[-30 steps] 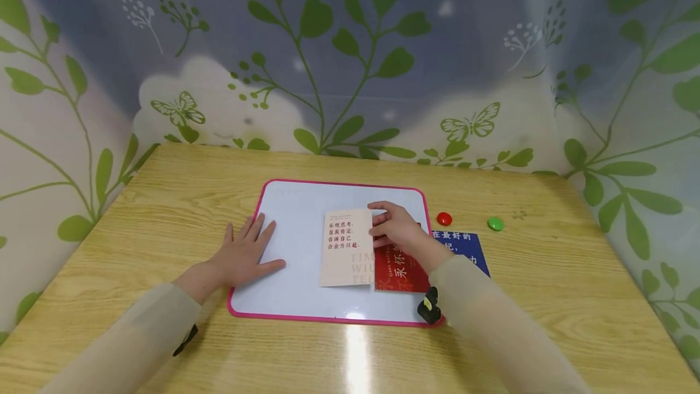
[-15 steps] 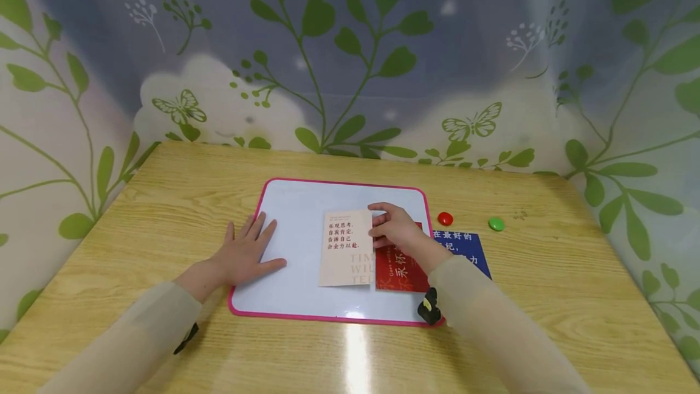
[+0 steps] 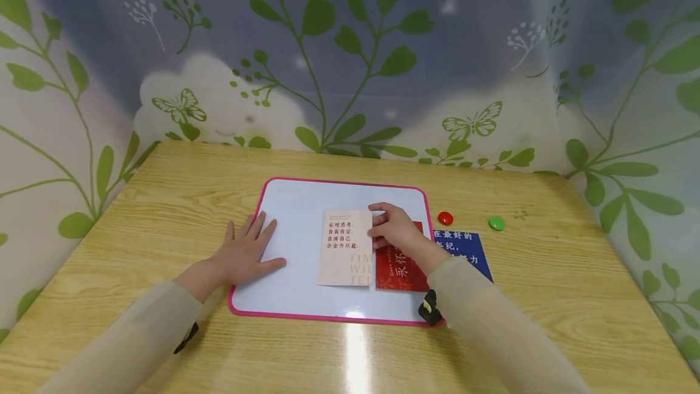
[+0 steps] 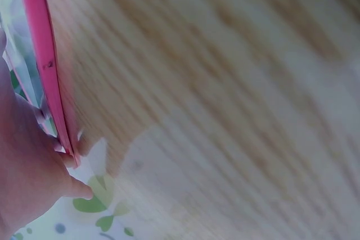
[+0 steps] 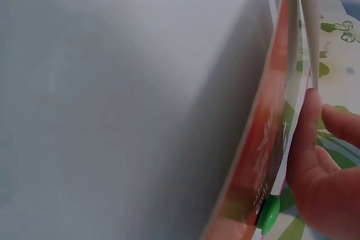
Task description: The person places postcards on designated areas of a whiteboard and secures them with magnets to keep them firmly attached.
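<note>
Partly, the right hand [image 3: 398, 230] hides the red card [image 3: 391, 271].

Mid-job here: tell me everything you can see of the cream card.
The cream card is a paper-like rectangle over the pink-rimmed whiteboard, just left of the red card. Faint small print and four lines of dark Chinese characters mark its upper part; larger pale Latin letters reach its lower right edge. The right hand holds its upper right edge. Whether it lies fully flat is unclear.
</note>
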The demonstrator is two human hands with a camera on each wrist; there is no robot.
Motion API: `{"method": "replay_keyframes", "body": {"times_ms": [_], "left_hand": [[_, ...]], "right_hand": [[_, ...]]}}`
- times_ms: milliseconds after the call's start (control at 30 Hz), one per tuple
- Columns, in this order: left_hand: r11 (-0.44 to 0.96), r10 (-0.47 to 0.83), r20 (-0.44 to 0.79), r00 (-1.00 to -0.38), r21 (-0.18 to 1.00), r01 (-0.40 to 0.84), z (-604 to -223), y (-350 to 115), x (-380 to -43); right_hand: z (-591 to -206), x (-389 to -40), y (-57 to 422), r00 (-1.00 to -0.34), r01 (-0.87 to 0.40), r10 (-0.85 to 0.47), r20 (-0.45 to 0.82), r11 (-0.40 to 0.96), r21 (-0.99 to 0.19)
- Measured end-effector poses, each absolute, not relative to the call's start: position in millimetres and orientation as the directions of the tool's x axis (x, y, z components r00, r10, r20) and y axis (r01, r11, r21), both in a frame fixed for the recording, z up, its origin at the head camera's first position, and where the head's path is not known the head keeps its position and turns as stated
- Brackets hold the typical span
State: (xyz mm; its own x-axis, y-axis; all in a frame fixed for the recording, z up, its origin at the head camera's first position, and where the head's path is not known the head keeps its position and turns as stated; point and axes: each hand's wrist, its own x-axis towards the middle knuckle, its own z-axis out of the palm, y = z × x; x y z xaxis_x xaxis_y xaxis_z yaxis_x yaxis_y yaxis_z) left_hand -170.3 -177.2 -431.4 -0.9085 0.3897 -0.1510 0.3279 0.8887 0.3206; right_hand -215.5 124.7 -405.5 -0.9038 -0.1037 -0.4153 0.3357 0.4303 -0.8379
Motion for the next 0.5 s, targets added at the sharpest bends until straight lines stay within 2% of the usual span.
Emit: {"method": "replay_keyframes", "body": {"times_ms": [267,500], "left_hand": [[0.893,0.388,-0.155,-0.909,0.309,0.328,-428.9,-176.8,-169.5],[0.894,0.385,-0.162,-0.909,0.309,0.323,-429.4,-177.1,-169.6]], "right_hand": [[-401.8,-215.1,126.8,-0.907,0.325,-0.088,-0.412,0.475,-0.817],[-396.1,-211.9,135.1,-0.936,0.216,-0.091,-0.34,0.614,-0.759]]}}
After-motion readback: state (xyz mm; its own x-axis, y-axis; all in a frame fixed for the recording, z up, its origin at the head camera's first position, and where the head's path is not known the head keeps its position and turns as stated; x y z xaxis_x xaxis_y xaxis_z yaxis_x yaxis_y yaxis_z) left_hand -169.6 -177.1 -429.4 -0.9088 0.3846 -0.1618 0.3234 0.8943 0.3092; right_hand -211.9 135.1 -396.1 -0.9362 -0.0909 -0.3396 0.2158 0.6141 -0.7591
